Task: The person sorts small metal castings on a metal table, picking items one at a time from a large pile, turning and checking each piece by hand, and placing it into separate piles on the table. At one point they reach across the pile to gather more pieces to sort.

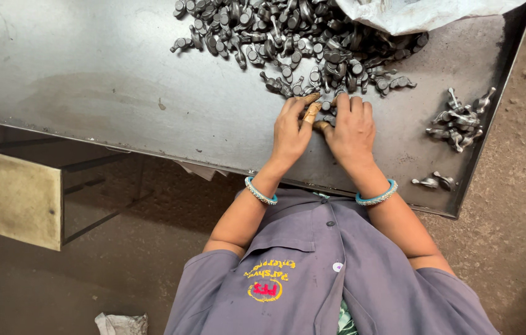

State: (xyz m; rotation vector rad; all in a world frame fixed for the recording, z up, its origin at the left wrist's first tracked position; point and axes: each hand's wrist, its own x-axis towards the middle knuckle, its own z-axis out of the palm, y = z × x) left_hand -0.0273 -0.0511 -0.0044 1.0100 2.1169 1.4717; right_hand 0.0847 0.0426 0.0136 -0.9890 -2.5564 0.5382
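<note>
1. Bare dirt floor [523, 186] lies around a grey sheet-metal tray [101, 80], seen from above my head, with its raised rim running along the near and right edges.
2. At the far side of the tray sits a big heap of small dark metal parts [294, 37], each a short forged piece with a round end, and a white sack [424, 12] lies over the heap's far right corner.
3. My left hand [291, 130] rests palm down on the tray at the near edge of the heap, its fingers stretched toward the loose parts; I cannot tell whether they pinch anything.
4. My right hand [353, 130] lies just beside it, thumbs nearly touching, fingers curled over a few parts [327, 107] at the heap's edge; whether I actually clasp one is hidden under the fingers.
5. Both wrists wear a light blue bangle [260, 193].
6. Well to the right, near the rim, lies a small cluster of the same parts [460, 119], and two more pieces [435, 181] lie apart near the tray's near right corner.
7. A flat yellowish board [14, 198] stands below the tray on the left.
</note>
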